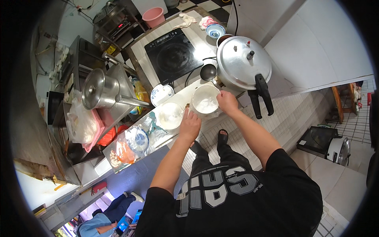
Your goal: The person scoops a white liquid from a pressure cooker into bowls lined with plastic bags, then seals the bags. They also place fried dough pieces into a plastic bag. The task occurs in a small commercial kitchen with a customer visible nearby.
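At the narrow counter's front edge, my right hand [227, 102] grips the rim of a white bowl-like container [205, 99], its inside pale and shiny. My left hand [190, 125] lies between this container and a second round white one [170, 116], with its fingers near the second one's right side; whether it grips anything cannot be told. A black ladle [208, 72] rests just beyond the first container. A blue-patterned white dish [162, 94] stands behind the second one. Clear plastic film is spread around and under the containers.
A large pressure cooker [244, 63] stands at the right, its black handles jutting over the edge. Behind is a black induction cooktop [174, 56]. At the left are a lidded steel pot [100, 89] and a plastic-wrapped plate [137, 140]. Another person [97, 223] is at lower left.
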`<state>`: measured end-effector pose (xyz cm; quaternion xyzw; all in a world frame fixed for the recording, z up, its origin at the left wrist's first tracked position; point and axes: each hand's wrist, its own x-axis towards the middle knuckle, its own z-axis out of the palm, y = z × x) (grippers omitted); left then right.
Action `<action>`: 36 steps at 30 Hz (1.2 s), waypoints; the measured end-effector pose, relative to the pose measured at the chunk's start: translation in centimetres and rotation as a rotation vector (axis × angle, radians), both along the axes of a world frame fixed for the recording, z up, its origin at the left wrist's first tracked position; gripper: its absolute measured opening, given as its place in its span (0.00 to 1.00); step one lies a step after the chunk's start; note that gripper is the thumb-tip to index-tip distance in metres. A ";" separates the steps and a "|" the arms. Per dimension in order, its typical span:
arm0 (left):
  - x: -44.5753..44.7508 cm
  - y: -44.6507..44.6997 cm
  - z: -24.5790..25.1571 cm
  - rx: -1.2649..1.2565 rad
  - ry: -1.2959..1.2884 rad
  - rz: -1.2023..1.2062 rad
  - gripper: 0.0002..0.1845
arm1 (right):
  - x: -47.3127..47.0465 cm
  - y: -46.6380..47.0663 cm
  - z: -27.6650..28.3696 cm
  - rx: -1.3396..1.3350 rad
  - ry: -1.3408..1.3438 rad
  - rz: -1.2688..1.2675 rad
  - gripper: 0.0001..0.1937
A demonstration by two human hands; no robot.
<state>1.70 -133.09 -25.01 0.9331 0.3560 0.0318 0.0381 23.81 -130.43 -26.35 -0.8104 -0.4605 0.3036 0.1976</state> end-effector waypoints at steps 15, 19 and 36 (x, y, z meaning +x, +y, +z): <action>-0.6 -1.0 1.7 -0.050 -0.141 0.129 0.10 | 1.6 -6.8 4.7 0.278 -0.207 0.025 0.33; -1.4 -3.3 2.7 0.003 -0.289 0.213 0.08 | 12.5 -9.7 7.2 0.703 -0.821 -0.102 0.31; -5.7 -12.5 3.2 -0.037 -0.324 0.736 0.07 | 17.2 -7.3 8.7 0.008 0.623 -0.214 0.17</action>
